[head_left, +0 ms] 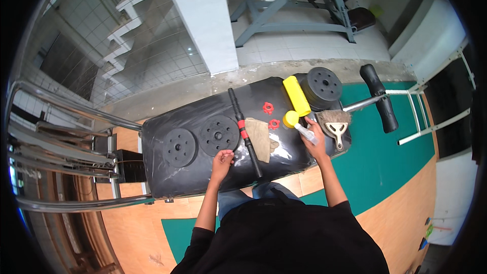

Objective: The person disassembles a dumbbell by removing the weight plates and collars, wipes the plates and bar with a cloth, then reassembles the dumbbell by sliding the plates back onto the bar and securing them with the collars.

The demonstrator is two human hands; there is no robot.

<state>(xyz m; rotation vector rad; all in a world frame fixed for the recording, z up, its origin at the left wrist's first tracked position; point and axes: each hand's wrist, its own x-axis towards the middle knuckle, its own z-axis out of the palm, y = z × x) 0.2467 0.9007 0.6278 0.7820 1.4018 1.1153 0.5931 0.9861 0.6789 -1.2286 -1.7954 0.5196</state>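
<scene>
My right hand (315, 140) is closed around a small clear bottle with a yellow top (290, 118), tilted over the right part of a black padded bench (203, 177). Right beside it are a yellow cylinder (297, 95) and a brush with a cream handle (337, 131). My left hand (222, 163) is closed, fingers curled, at the near edge of a black weight plate (218, 136); I see nothing in it. Between my hands lie a black dumbbell bar with a red middle (243, 129), beige work gloves (258, 139) and two red star-shaped collars (274, 124).
Another black plate (180, 147) lies at the bench's left. Stacked black plates (323, 87) stand at its far right corner. A padded foam roller (379, 96) juts out on the right, above a green mat (390, 157). Metal rails (76, 203) run along the left.
</scene>
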